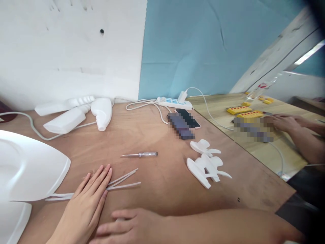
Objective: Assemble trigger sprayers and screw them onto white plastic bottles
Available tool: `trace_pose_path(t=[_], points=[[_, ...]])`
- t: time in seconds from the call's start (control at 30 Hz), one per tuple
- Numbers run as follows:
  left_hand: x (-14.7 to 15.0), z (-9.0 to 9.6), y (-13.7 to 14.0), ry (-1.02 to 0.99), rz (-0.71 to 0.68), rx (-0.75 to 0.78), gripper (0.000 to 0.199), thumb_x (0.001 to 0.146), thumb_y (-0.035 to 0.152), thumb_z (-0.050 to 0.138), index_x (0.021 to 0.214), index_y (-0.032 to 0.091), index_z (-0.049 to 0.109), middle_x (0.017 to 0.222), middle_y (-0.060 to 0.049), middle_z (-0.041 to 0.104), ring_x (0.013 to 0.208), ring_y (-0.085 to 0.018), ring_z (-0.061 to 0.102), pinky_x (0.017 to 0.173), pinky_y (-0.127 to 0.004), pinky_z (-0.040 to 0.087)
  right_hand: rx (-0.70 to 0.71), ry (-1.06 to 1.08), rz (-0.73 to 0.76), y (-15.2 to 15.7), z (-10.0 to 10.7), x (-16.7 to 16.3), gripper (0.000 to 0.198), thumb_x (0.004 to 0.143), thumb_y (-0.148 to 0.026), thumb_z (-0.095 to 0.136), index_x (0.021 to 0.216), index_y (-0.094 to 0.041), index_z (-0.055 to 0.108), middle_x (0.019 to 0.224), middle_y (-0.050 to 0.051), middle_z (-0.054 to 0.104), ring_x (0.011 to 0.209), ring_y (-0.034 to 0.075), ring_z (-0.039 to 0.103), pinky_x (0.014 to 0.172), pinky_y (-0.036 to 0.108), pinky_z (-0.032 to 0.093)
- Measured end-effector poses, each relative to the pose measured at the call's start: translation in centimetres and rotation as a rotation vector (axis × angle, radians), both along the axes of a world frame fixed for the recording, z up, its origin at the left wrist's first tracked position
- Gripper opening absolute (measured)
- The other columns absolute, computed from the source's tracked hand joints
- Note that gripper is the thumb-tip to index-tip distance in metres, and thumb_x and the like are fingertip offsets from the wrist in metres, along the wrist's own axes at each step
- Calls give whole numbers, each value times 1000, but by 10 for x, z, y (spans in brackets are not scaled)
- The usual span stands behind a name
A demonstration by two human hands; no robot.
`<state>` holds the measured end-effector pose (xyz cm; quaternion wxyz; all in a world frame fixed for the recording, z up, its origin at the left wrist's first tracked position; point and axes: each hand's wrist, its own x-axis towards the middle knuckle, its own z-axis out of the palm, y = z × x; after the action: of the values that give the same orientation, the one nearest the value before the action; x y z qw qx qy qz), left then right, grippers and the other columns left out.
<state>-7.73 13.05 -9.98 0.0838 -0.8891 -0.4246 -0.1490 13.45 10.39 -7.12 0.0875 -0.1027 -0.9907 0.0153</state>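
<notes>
Item: thin white plastic strips [122,181] on the brown wooden tabletop [157,183], just short of the clear-handled screwdriver [139,154]. My left hand [86,200] lies flat and open on their near ends; my right hand [127,227] rests empty beside it. I judge a pause before pickup; next, pinching one strip free.

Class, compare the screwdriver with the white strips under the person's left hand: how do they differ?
The screwdriver is a single tool with a clear handle and metal shaft; the strips are several, thin, plain white. The screwdriver lies free, untouched; the strips run under the left hand, which rests flat on them. Both lie flat on the brown table.
</notes>
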Motion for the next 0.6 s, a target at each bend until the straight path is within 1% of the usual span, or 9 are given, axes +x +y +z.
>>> trace_pose_path(t=[0.07, 0.17, 0.23, 0.27, 0.33, 0.37, 0.43, 0.5, 0.6], points=[[-2, -5, 0, -7, 18, -14, 57, 86, 26, 31, 140, 20, 14, 138, -4, 35, 125, -22, 35, 99, -41, 35, -101, 10, -120, 6, 5, 16, 46, 92, -37, 28, 134, -19, 29, 141, -5, 27, 133, 8, 15, 110, 27, 17], [-3, -7, -1, -50, 71, -41, 58, 86, 25, 30, 140, 18, 12, 139, -6, 33, 126, -24, 33, 98, -44, 36, -214, -25, -289, 13, 14, 37, 56, 89, -42, 34, 137, -14, 21, 142, 3, 27, 133, 15, 16, 110, 38, 20], [-3, -2, -3, -128, 99, -41, 58, 85, 21, 31, 140, 17, 13, 140, -8, 31, 128, -25, 30, 100, -47, 34, -132, -11, -411, 13, 17, 53, 57, 87, -40, 38, 137, -18, 20, 142, 6, 27, 133, 19, 17, 107, 46, 22], [-2, 2, -5, -174, 87, -38, 59, 84, 20, 32, 140, 18, 13, 140, -7, 31, 128, -25, 29, 101, -48, 33, -38, 17, -483, 11, 17, 63, 55, 87, -33, 39, 137, -19, 20, 140, 7, 30, 132, 21, 20, 106, 49, 23], [2, 11, -11, -244, -3, -55, 60, 83, 15, 35, 140, 22, 15, 138, -5, 35, 128, -24, 31, 102, -47, 32, 163, 91, -774, 4, 16, 84, 57, 85, -26, 41, 138, -17, 21, 139, 10, 33, 130, 25, 26, 102, 49, 31], [4, 15, -14, -256, -74, -80, 60, 83, 13, 35, 139, 25, 17, 136, -4, 38, 127, -23, 32, 101, -45, 35, 254, 130, -968, 0, 16, 95, 57, 85, -26, 41, 137, -14, 23, 139, 13, 32, 128, 28, 30, 99, 49, 35], [10, 22, -18, -233, -192, -147, 60, 82, 10, 35, 137, 28, 22, 132, -2, 44, 125, -21, 35, 99, -41, 38, 397, 126, -1198, -8, 14, 117, 57, 83, -32, 45, 134, -10, 30, 138, 18, 30, 124, 36, 33, 92, 54, 38], [16, 27, -20, -159, -287, -226, 57, 83, 10, 35, 136, 28, 26, 131, -1, 46, 124, -20, 36, 100, -38, 38, 437, 75, -1264, -14, 13, 132, 54, 83, -34, 44, 130, -8, 37, 133, 20, 38, 120, 39, 36, 89, 56, 39], [21, 31, -19, -67, -360, -342, 54, 84, 17, 37, 135, 27, 28, 131, 0, 45, 124, -20, 36, 103, -40, 33, 433, 27, -1232, -20, 9, 142, 42, 85, -31, 42, 122, -11, 46, 124, 18, 48, 119, 37, 38, 90, 54, 39]])
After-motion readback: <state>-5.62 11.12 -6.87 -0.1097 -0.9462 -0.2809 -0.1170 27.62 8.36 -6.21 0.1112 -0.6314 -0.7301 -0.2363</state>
